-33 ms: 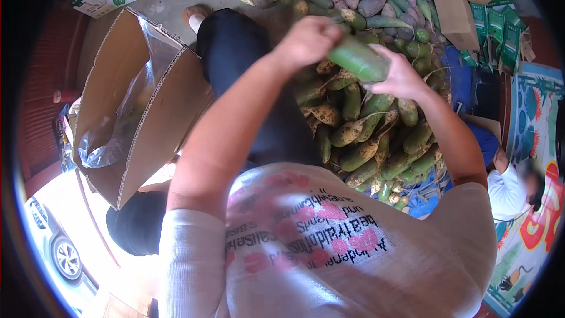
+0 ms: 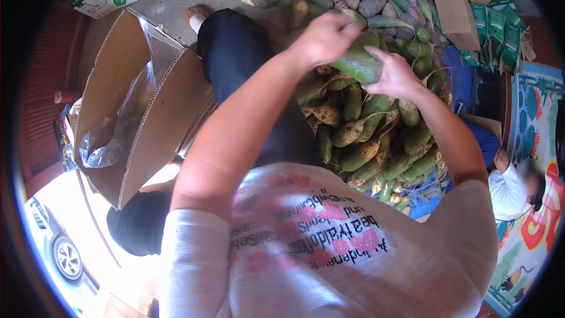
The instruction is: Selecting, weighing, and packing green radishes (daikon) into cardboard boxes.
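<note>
A large green radish (image 2: 358, 66) is gripped at its right end by my right hand (image 2: 397, 75), thumb on top. At its far left side, my left hand (image 2: 325, 38) is curled closed, slightly blurred. Whether anything sits in its fingers is hidden. Below both hands lies a heap of green radishes (image 2: 352, 103), many with soil and thin roots on them.
To the left stands an open cardboard box (image 2: 156, 123) with a clear plastic liner (image 2: 126, 106). Purplish and green radishes (image 2: 371, 5) spread at the back. Flattened cardboard (image 2: 453, 12) and green packages (image 2: 500, 29) lie back right. Another person (image 2: 509, 194) sits at right.
My left hand has shifted a little to the right over the radish. The radish has turned slightly in my right hand, which stays in nearly the same place.
</note>
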Demonstrator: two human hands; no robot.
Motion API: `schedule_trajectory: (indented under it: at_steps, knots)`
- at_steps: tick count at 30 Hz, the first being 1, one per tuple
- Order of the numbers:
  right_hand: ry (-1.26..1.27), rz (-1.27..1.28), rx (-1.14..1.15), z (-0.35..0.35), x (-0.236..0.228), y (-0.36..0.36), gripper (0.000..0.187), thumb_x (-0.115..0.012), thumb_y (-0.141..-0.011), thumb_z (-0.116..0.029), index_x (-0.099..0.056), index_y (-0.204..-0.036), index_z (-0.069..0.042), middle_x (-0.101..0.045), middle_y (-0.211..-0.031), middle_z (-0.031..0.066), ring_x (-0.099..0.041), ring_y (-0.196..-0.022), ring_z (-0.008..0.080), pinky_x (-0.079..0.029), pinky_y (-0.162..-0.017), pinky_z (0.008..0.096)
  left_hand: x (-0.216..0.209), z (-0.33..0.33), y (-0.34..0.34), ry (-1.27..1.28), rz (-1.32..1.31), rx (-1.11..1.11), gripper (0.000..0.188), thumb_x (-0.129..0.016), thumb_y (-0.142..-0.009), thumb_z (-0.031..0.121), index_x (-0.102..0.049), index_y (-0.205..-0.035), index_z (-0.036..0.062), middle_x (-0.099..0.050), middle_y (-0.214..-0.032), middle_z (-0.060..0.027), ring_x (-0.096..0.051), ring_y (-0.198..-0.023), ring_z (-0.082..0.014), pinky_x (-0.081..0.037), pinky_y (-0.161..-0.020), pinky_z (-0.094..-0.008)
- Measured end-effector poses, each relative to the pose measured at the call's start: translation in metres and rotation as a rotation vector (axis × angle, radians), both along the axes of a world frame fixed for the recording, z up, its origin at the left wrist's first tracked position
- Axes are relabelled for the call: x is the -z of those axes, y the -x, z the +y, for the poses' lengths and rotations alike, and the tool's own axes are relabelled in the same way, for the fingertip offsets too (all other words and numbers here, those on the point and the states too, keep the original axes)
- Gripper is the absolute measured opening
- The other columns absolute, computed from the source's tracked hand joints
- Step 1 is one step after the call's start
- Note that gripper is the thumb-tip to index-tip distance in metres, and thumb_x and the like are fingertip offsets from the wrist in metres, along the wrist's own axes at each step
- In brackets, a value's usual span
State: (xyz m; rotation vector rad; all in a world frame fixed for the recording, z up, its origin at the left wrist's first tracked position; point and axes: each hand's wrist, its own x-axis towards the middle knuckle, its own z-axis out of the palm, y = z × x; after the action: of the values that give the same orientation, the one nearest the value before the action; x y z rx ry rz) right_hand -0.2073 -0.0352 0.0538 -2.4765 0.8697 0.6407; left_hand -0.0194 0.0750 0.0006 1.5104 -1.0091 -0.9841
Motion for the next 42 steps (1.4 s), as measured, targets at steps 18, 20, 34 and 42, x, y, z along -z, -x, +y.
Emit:
schedule_trajectory:
  at_steps: [18, 20, 34, 42]
  knots:
    - [-1.472, -0.619, 0.688, 0.001, 0.022, 0.002, 0.085, -0.033, -0.091, -0.069, -0.044, -0.139, 0.001, -0.062, -0.116, 0.0224, -0.067, -0.095, 0.0331, -0.059, -0.068, 0.0467, -0.002, 0.004, -0.016, 0.2, 1.053, 0.03, 0.049, -0.064, -0.096, 0.037, -0.054, -0.13, 0.0042, -0.063, -0.121, -0.0099, -0.061, -0.11, -0.0242, -0.051, -0.096, -0.0419]
    - [-1.522, -0.578, 0.688, -0.005, 0.01, -0.001, 0.076, -0.045, -0.094, -0.059, -0.045, -0.138, 0.003, -0.06, -0.123, 0.0252, -0.067, -0.101, 0.0342, -0.059, -0.079, 0.0469, -0.01, 0.002, -0.012, -0.009, 0.866, -0.159, 0.048, -0.064, -0.094, 0.04, -0.058, -0.121, 0.0015, -0.066, -0.112, -0.0115, -0.066, -0.099, -0.0251, -0.056, -0.085, -0.0425]
    - [-1.618, -0.686, 0.581, 0.01, 0.009, -0.011, 0.08, -0.052, -0.089, -0.063, -0.045, -0.137, 0.001, -0.06, -0.114, 0.0188, -0.059, -0.083, 0.0242, -0.053, -0.061, 0.0376, 0.018, -0.007, -0.003, -0.067, 0.582, -0.334, 0.032, -0.054, -0.102, 0.022, -0.062, -0.12, -0.0034, -0.068, -0.106, -0.0138, -0.068, -0.09, -0.0239, -0.056, -0.082, -0.0394]
    - [-1.306, -0.467, 0.611, -0.053, 0.009, 0.014, 0.065, -0.059, -0.091, -0.043, -0.047, -0.137, 0.002, -0.059, -0.123, 0.0197, -0.061, -0.104, 0.0296, -0.055, -0.076, 0.0429, -0.057, 0.041, -0.054, -0.203, -0.335, -0.032, 0.061, -0.027, -0.101, 0.052, -0.067, -0.121, 0.0106, -0.064, -0.125, -0.018, -0.059, -0.119, -0.0345, -0.046, -0.101, -0.0429]
